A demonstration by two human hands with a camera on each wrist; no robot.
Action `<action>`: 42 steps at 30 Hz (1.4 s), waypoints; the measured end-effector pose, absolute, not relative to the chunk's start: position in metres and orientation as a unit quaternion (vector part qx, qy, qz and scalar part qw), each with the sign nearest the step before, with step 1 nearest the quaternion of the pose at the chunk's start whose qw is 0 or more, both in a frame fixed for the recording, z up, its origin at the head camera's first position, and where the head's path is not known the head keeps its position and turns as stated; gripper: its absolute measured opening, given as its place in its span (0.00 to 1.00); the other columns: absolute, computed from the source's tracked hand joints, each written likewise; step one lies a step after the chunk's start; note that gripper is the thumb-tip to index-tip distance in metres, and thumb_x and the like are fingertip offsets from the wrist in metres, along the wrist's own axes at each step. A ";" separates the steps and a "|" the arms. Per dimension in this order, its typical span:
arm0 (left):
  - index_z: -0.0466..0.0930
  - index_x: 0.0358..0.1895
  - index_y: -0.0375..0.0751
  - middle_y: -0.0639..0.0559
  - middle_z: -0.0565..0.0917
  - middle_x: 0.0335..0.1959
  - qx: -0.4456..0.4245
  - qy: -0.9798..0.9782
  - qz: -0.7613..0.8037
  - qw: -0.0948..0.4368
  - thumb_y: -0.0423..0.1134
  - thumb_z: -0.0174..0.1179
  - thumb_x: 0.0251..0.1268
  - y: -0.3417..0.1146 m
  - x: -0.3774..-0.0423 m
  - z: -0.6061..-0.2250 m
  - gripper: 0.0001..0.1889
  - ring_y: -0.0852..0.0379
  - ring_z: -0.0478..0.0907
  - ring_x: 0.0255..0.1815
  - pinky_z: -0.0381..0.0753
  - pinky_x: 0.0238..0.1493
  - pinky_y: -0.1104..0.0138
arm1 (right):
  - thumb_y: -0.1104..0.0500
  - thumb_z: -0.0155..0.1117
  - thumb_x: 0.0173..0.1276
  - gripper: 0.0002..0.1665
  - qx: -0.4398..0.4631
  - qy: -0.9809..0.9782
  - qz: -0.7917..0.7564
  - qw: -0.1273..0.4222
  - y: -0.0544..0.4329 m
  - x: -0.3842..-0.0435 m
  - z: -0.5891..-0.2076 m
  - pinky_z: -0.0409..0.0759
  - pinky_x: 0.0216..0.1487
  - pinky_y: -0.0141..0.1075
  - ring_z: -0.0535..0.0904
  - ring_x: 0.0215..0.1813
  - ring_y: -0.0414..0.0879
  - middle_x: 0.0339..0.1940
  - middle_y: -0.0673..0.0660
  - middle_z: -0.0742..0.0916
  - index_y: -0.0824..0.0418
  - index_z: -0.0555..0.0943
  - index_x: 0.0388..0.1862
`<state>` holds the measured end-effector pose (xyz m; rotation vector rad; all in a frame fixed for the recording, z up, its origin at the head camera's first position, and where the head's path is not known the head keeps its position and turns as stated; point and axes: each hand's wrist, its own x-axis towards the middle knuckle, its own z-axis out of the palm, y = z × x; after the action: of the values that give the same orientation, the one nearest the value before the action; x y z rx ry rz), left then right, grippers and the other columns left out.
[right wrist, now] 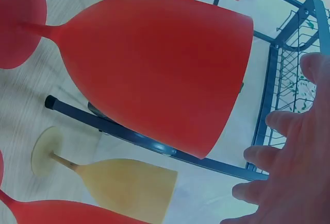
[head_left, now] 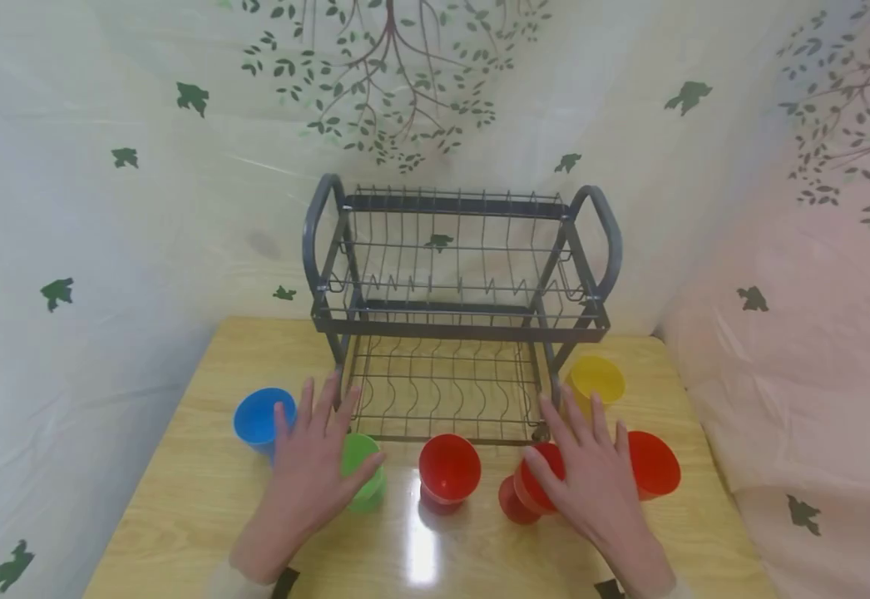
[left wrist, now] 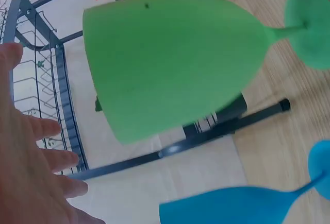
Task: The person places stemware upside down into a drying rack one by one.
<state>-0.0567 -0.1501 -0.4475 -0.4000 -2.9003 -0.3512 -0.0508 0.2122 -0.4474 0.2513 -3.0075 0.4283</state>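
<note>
Both hands hover over the table with fingers spread, holding nothing. My left hand (head_left: 311,466) is above and between a blue goblet (head_left: 261,418) and a green goblet (head_left: 362,472), partly covering both. In the left wrist view the green goblet (left wrist: 180,64) stands close by on its stem and foot. Over on the other side, my right hand (head_left: 592,474) partly hides a red goblet (head_left: 536,482); another red goblet (head_left: 654,464) stands to its right. A third red goblet (head_left: 449,470) stands between the hands. Behind the right fingertips is a yellow goblet (head_left: 596,379).
A dark two-tier dish rack (head_left: 461,324) with wire shelves stands at the back of the wooden table (head_left: 180,491), behind the goblets. A pale curtain (head_left: 143,225) printed with leaves and branches hangs behind and at the sides.
</note>
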 end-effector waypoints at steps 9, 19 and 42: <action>0.65 0.75 0.34 0.30 0.61 0.79 -0.154 -0.964 -0.121 0.181 0.77 0.37 0.72 -0.179 -0.050 -0.449 0.50 0.23 0.54 0.77 0.53 0.66 0.21 | 0.32 0.52 0.76 0.45 0.072 -0.984 0.160 0.040 0.219 -0.038 -0.446 0.43 0.74 0.77 0.43 0.83 0.70 0.87 0.59 0.55 0.47 0.58 0.85; 0.66 0.74 0.33 0.27 0.64 0.75 -0.132 -0.953 -0.151 0.225 0.77 0.34 0.72 -0.212 -0.057 -0.451 0.50 0.20 0.57 0.74 0.57 0.61 0.19 | 0.34 0.54 0.75 0.46 0.072 -0.984 0.157 0.042 0.224 -0.029 -0.443 0.46 0.73 0.76 0.44 0.83 0.70 0.86 0.61 0.57 0.50 0.57 0.85; 0.60 0.78 0.30 0.21 0.63 0.73 -0.071 -0.982 -0.154 0.080 0.63 0.68 0.62 -0.255 -0.085 -0.457 0.51 0.19 0.66 0.66 0.74 0.52 0.26 | 0.35 0.56 0.75 0.46 0.076 -0.983 0.154 0.065 0.229 -0.022 -0.446 0.47 0.73 0.76 0.46 0.82 0.71 0.84 0.62 0.60 0.49 0.58 0.85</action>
<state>-0.0849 -0.2545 -0.4567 -0.2128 -2.9380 -0.4595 -0.0224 0.2288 -0.4464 0.2290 -2.9660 0.4634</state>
